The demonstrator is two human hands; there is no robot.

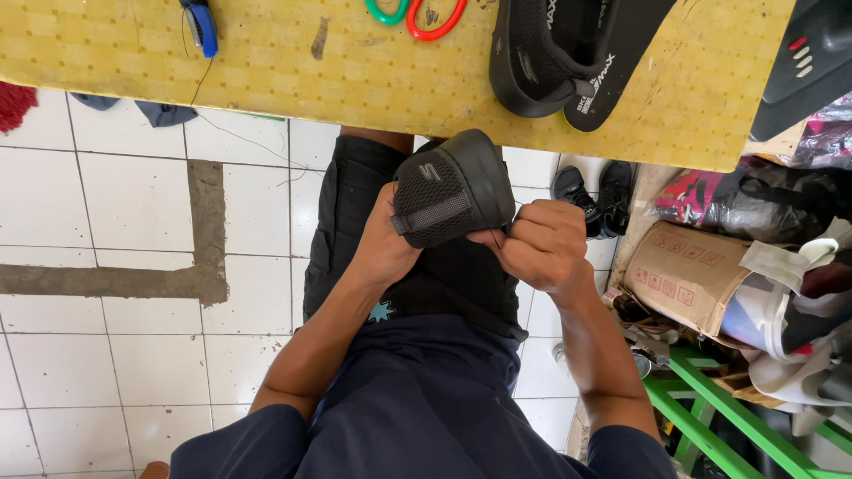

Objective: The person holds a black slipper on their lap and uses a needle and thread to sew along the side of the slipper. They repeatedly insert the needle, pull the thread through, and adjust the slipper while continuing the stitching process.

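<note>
A black mesh slip-on shoe with a strap (453,188) is gripped by the left hand (383,244) and pinched at its edge by the right hand (540,244). It is judged light, its upper soft, and best held by the firmer sole.

Bright, soft daylight fills the view. The white floor (115,293) shines a little. The yellow counter (266,62) looks sharp, and edges near it bend slightly.

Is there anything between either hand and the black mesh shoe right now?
Nothing visible. The left hand and the right hand both grip the black mesh shoe directly, over the lap, just below the edge of the yellow table.
</note>
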